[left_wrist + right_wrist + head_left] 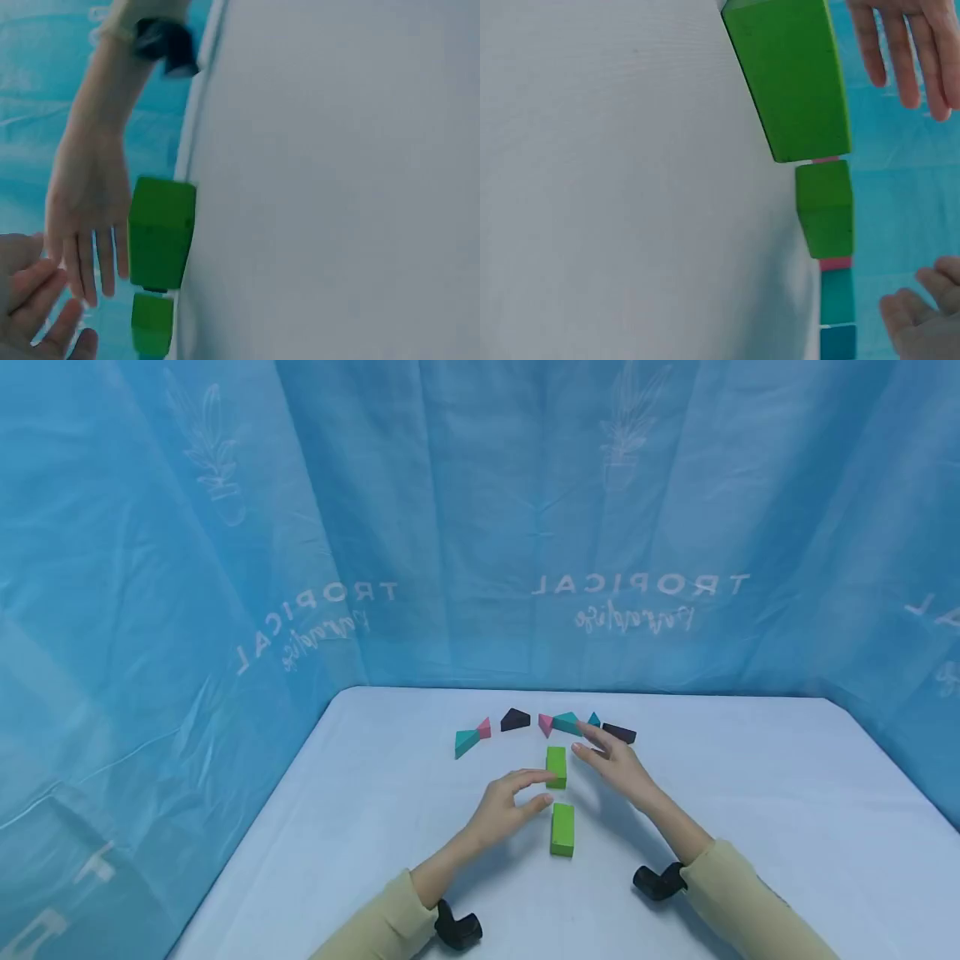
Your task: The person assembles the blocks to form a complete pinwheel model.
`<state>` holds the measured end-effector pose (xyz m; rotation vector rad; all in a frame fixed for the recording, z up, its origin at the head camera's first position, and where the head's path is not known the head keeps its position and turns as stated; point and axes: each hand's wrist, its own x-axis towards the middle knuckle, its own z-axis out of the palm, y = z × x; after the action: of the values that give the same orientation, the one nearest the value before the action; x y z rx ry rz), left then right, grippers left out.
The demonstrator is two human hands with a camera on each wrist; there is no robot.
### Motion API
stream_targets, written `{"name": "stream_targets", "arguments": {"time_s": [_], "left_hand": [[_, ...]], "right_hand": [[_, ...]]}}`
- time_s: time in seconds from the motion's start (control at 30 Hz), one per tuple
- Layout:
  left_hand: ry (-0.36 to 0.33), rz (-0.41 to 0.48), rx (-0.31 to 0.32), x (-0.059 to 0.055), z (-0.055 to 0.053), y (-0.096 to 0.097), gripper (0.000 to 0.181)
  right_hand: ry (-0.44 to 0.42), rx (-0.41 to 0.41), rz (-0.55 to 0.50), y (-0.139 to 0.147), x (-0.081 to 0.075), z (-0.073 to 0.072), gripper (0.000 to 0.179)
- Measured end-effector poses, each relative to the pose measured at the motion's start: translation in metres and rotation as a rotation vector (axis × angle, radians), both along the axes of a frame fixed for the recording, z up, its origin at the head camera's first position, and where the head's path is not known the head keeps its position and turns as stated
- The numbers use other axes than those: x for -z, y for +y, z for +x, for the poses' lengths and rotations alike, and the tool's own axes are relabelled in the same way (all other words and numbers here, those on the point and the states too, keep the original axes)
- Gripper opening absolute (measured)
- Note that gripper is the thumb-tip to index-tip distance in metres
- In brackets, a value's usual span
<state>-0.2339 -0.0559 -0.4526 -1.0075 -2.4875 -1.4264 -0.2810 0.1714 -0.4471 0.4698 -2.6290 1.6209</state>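
Two green rectangular blocks lie in a line on the white table, the near block (pixel 562 833) and the far block (pixel 556 762). To their left, my left hand (pixel 508 807) hovers with fingers extended and thumb apart. Its fingertips overlap the far block's left edge in the head view; contact cannot be told. My right hand (pixel 621 770) is held right of the far block, fingers loosely extended, holding nothing. Its fingertips reach over a teal block (pixel 566 722). In the right wrist view, a gap shows between the right hand (pixel 930 322) and the green blocks.
Behind the green blocks runs a loose arc: a teal triangle (pixel 466 742), pink pieces (pixel 545 725), a black trapezoid (pixel 514 720), a small blue triangle (pixel 594 720) and another dark block (pixel 621 733). Blue printed curtains (pixel 480 527) surround the table (pixel 360 752). Both wrists wear black cameras (pixel 459 930).
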Motion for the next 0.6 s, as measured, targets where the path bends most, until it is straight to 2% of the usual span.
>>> {"name": "stream_targets", "arguments": {"time_s": [0.13, 0.27, 0.43, 0.6], "left_hand": [[-0.037, 0.01, 0.018, 0.015, 0.012, 0.007, 0.036], [-0.075, 0.042, 0.017, 0.026, 0.017, 0.011, 0.037], [-0.081, 0.071, 0.019, 0.033, 0.02, 0.011, 0.037], [-0.073, 0.036, 0.012, 0.036, 0.021, 0.012, 0.037]], "right_hand": [[-0.071, -0.039, -0.121, -0.004, 0.01, -0.008, 0.063], [-0.093, -0.063, -0.17, -0.007, 0.018, -0.016, 0.061], [-0.023, -0.061, -0.13, -0.012, 0.028, -0.024, 0.052], [0.046, -0.03, -0.06, -0.014, 0.036, -0.027, 0.047]]}}
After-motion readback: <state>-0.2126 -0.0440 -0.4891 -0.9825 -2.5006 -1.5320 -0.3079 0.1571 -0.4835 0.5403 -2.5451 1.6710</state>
